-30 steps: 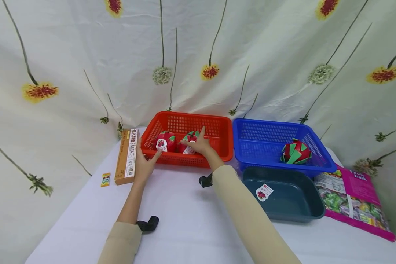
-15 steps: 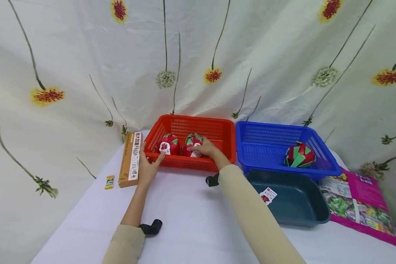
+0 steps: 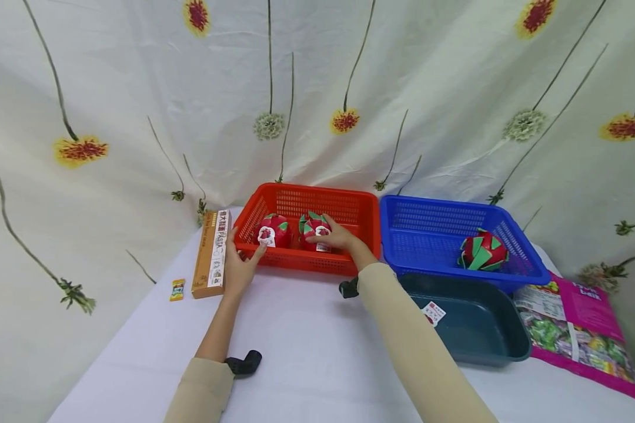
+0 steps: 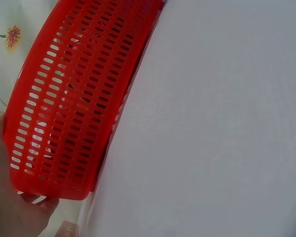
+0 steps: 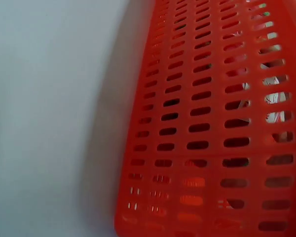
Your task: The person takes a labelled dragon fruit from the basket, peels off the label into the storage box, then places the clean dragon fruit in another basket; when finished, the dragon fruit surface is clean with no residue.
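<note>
Two dragon fruits with red skin, green leaf tips and white labels sit in the red basket [image 3: 370, 235]. In the head view my right hand [image 3: 340, 236] reaches over the front rim and grips the right dragon fruit [image 3: 309, 228], thumb across its front. Just left of it lies the other dragon fruit [image 3: 281, 233]. My left hand [image 3: 240, 271] holds the basket's front left corner, thumb at the front rim. In the left wrist view, part of the left hand [image 4: 12, 207] wraps that corner. The basket's slotted wall hides the right hand in the right wrist view.
A blue basket [image 3: 418, 258] with a third dragon fruit [image 3: 483, 251] stands at right. Before it is a dark tray [image 3: 476, 329] with a white label [image 3: 434, 314]. A pink candy bag [image 3: 587, 341] lies far right; a pasta box [image 3: 210, 258] and small yellow packet [image 3: 177, 289] lie left.
My right hand's spread fingers have come down and closed around the right dragon fruit, which has shifted slightly right, away from the other. My left hand stays at the basket corner.
</note>
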Action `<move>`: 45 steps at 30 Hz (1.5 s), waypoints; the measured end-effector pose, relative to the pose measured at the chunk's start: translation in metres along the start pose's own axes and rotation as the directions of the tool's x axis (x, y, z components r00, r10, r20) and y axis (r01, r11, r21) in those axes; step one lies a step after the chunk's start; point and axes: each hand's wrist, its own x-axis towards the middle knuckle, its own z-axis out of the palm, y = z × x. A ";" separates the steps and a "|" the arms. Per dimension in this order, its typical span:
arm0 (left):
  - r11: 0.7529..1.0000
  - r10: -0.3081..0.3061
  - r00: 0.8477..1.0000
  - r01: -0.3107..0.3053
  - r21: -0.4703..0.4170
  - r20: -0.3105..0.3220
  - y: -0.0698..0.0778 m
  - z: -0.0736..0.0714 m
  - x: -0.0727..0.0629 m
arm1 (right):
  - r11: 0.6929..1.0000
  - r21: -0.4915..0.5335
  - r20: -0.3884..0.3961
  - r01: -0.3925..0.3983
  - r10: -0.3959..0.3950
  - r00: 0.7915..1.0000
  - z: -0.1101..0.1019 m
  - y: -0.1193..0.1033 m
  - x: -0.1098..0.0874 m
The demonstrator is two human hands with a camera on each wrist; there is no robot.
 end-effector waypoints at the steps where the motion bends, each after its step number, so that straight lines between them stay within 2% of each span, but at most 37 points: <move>1: 1.000 -0.002 1.000 0.002 0.002 0.002 0.000 0.002 0.000 | 1.000 0.004 -0.008 0.001 -0.001 1.000 -0.001 0.000 -0.001; 5: 1.000 -0.001 1.000 0.001 -0.005 0.005 0.005 0.007 -0.001 | 1.000 0.001 -0.068 -0.002 0.002 0.998 -0.005 0.002 -0.004; 11: 1.000 0.004 1.000 -0.004 -0.012 0.011 0.010 0.010 0.001 | 0.995 -0.084 -0.170 0.052 -0.065 0.983 -0.016 -0.001 -0.010; 13: 1.000 0.004 1.000 -0.004 -0.012 0.011 0.011 0.009 0.001 | 0.992 -0.105 -0.229 0.067 -0.090 0.969 -0.022 -0.006 -0.013; 17: 1.000 -0.001 1.000 0.001 -0.006 0.003 0.010 0.006 0.001 | 0.984 -0.128 -0.342 0.121 -0.159 0.926 -0.039 -0.025 -0.029; 19: 1.000 -0.008 1.000 0.008 -0.001 0.002 0.010 0.005 0.000 | 0.975 -0.138 -0.363 0.177 -0.216 0.907 -0.051 -0.036 -0.043; 22: 1.000 -0.019 1.000 0.019 0.000 0.010 0.011 0.004 -0.001 | 0.949 -0.178 -0.354 0.259 -0.308 0.883 -0.065 -0.047 -0.074; 25: 0.999 -0.032 0.999 0.032 0.000 0.020 0.010 0.004 -0.002 | 0.911 -0.232 -0.317 0.341 -0.403 0.859 -0.069 -0.045 -0.111; 27: 0.999 -0.037 0.999 0.037 -0.002 0.025 0.009 0.004 -0.003 | 0.888 -0.258 -0.282 0.381 -0.447 0.849 -0.064 -0.036 -0.137; 31: 0.999 -0.043 0.999 0.043 -0.003 0.022 0.007 0.003 -0.003 | 0.864 -0.257 -0.177 0.434 -0.483 0.857 -0.041 -0.011 -0.185; 35: 0.999 -0.038 0.999 0.039 -0.013 0.012 0.007 0.002 -0.001 | 0.867 -0.260 -0.083 0.424 -0.458 0.885 -0.014 0.014 -0.211; 40: 0.999 -0.043 0.999 0.043 -0.008 -0.001 0.006 0.001 0.000 | 0.866 -0.305 -0.005 0.396 -0.417 0.909 0.016 0.036 -0.215; 42: 0.999 -0.049 0.999 0.049 -0.004 0.002 0.005 0.002 0.000 | 0.868 -0.305 -0.004 0.391 -0.412 0.911 0.025 0.043 -0.213; 45: 0.998 -0.056 0.998 0.056 -0.004 0.016 0.004 0.006 -0.002 | 0.884 -0.265 -0.044 0.384 -0.409 0.912 0.033 0.051 -0.209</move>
